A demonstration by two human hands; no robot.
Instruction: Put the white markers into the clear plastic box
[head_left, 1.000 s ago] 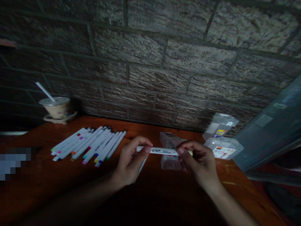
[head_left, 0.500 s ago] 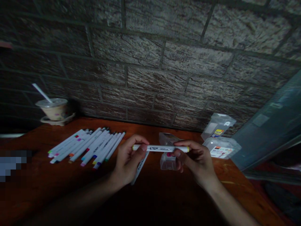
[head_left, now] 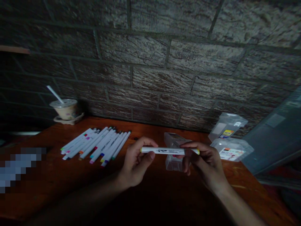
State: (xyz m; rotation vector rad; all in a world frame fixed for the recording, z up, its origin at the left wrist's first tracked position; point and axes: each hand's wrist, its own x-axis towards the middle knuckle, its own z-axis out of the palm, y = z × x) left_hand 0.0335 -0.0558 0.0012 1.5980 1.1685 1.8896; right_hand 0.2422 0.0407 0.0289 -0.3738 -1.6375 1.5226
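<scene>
A white marker (head_left: 162, 151) with yellow ends and black print lies level between my two hands, above the table. My left hand (head_left: 137, 163) has its thumb and forefinger closed at the left end. Toward the right end, my right hand (head_left: 205, 160) grips the same marker between thumb and fingers. Behind it on the table rests a clear plastic case (head_left: 174, 164), partly covered by the marker and my right fingers; a small pink-red spot shows there. Left of my hands, many white markers (head_left: 98, 144) with different coloured ends lie side by side in a slanted pile.
A lidded drink cup (head_left: 67, 110) with a straw stands in a holder at the table's back left. Two clear plastic pieces with labels, one upright (head_left: 227, 125) and one lower (head_left: 232, 150), stand at the back right. A brick wall (head_left: 150, 75) rises behind the wooden table (head_left: 77, 185).
The view has shifted left, so things sit further right. My left thumb has slid off the marker's front to its lower edge. A loose white marker below my left hand no longer shows.
</scene>
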